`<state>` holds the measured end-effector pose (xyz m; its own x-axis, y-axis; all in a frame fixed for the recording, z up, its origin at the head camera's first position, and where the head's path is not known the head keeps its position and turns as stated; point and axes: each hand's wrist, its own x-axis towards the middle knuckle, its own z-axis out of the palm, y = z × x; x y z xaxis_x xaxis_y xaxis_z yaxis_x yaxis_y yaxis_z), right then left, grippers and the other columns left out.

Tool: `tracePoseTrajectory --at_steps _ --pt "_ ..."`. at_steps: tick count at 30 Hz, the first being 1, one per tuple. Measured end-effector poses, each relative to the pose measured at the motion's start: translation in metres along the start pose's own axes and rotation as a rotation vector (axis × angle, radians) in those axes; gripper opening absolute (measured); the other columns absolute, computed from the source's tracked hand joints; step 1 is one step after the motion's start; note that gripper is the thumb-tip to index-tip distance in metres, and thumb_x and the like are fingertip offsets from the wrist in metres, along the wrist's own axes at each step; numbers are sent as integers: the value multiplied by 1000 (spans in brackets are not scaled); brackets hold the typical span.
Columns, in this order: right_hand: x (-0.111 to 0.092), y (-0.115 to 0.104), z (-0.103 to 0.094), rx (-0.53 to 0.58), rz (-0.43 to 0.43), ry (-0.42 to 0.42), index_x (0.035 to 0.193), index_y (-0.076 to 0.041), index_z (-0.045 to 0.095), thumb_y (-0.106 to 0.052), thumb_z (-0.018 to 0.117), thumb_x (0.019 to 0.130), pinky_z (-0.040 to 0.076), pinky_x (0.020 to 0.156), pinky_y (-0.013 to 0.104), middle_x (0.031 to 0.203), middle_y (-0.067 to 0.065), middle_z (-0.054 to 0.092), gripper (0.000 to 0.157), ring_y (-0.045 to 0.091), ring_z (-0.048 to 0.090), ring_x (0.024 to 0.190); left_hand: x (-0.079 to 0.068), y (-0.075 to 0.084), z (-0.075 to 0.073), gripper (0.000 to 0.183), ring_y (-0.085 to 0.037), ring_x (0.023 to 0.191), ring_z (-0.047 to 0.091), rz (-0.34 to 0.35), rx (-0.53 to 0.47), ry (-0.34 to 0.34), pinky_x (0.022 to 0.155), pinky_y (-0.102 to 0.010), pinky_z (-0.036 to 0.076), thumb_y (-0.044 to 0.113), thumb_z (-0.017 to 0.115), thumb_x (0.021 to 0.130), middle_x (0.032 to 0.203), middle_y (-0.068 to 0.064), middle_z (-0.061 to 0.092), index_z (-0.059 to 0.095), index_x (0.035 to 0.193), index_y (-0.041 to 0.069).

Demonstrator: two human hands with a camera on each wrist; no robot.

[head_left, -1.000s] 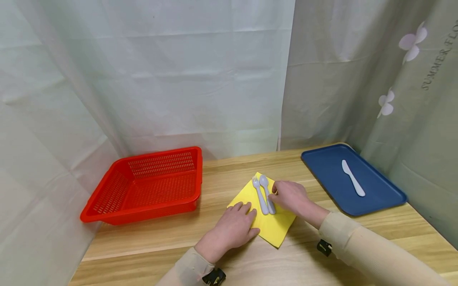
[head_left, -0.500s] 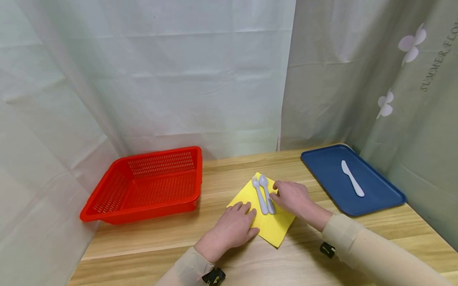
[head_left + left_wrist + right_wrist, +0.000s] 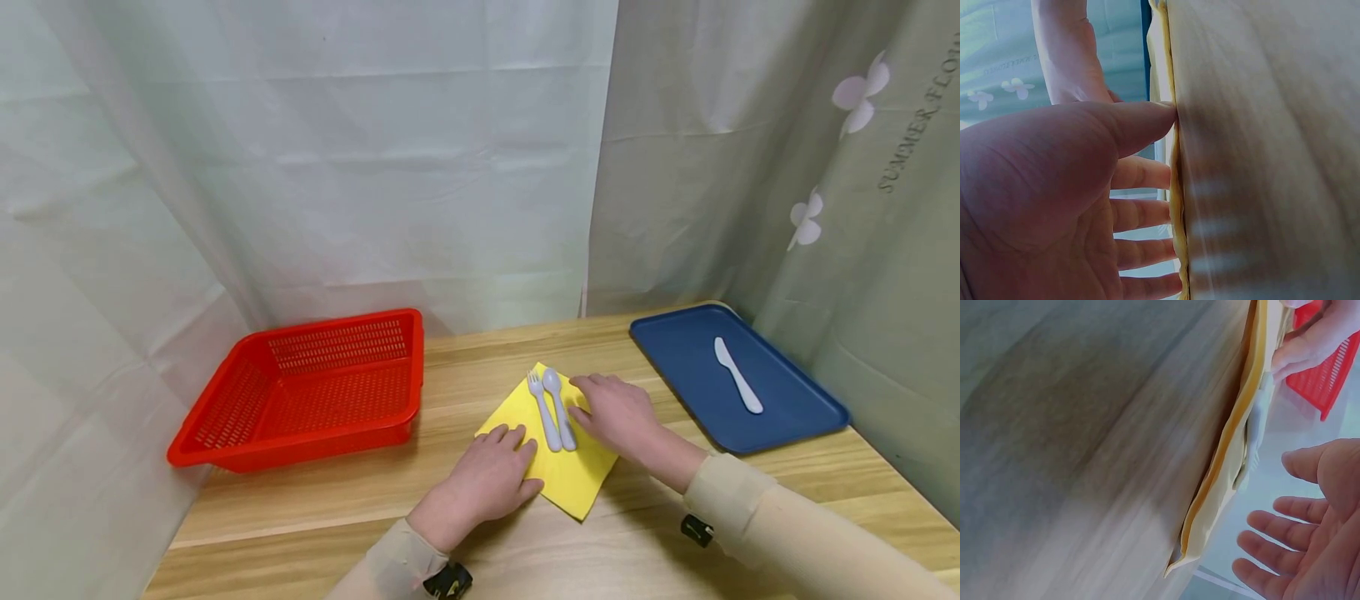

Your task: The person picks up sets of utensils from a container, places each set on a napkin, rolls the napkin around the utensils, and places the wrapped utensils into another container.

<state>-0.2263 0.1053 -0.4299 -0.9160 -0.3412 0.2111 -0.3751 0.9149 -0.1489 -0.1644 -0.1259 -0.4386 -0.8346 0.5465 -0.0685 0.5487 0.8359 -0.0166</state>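
A folded yellow napkin point(image 3: 564, 482) lies turned cornerwise on the wooden table, a pale grey fork point(image 3: 545, 414) and a matching spoon point(image 3: 561, 412) side by side on top. My left hand point(image 3: 487, 477) rests spread on the napkin's left part; in the left wrist view its thumb point(image 3: 1147, 125) and fingertips touch the yellow edge. My right hand point(image 3: 618, 417) hovers over the napkin's right side, beside the spoon. The right wrist view shows its fingers point(image 3: 1285, 531) loosely extended, apart from the napkin point(image 3: 1225, 450), holding nothing.
A red perforated basket point(image 3: 315, 454) stands at the left. On the right lies a blue tray point(image 3: 682, 367) with a white knife point(image 3: 738, 375) in it. Pale curtains point(image 3: 375, 167) hang around the back and sides of the table point(image 3: 300, 517).
My right hand has let go of the spoon's handle and drawn slightly right, its fingers opening. The left hand, napkin, fork and spoon have stayed in place.
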Motion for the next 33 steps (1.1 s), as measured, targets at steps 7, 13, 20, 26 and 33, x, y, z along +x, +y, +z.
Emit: tracePoseTrajectory --at_steps 7,13,20,26,33 --pt "-2 1 0 -1 -54 80 148 -5 66 -33 81 103 56 106 62 142 18 71 56 42 64 133 1 -1 2 62 -38 147 54 -2 -6 -9 117 -57 50 51 69 107 161 -14 57 64 155 12" --pt "-4 4 -2 -26 -81 99 153 -4 63 -37 79 104 46 116 67 154 21 63 61 45 57 143 2 -1 3 62 -38 147 54 -4 -8 -14 118 -56 49 52 67 108 162 -14 56 64 156 12" --pt "-7 10 -4 -34 -102 104 160 -5 56 -43 76 106 37 123 68 161 22 56 69 47 48 151 2 -1 2 62 -38 147 54 -4 -11 -6 117 -57 49 51 69 108 162 -14 57 64 155 12" --pt "-7 17 -4 -55 -109 117 164 -3 51 -45 73 107 37 124 66 165 23 51 74 47 46 153 0 0 1 61 -39 146 55 -3 -7 9 116 -57 50 50 71 107 160 -14 57 65 154 12" --pt "-7 26 -7 -77 -114 143 166 -2 47 -45 72 107 36 125 65 166 24 49 77 47 45 153 0 0 2 61 -39 146 55 -3 -6 5 116 -58 50 50 70 107 161 -14 57 65 154 12"
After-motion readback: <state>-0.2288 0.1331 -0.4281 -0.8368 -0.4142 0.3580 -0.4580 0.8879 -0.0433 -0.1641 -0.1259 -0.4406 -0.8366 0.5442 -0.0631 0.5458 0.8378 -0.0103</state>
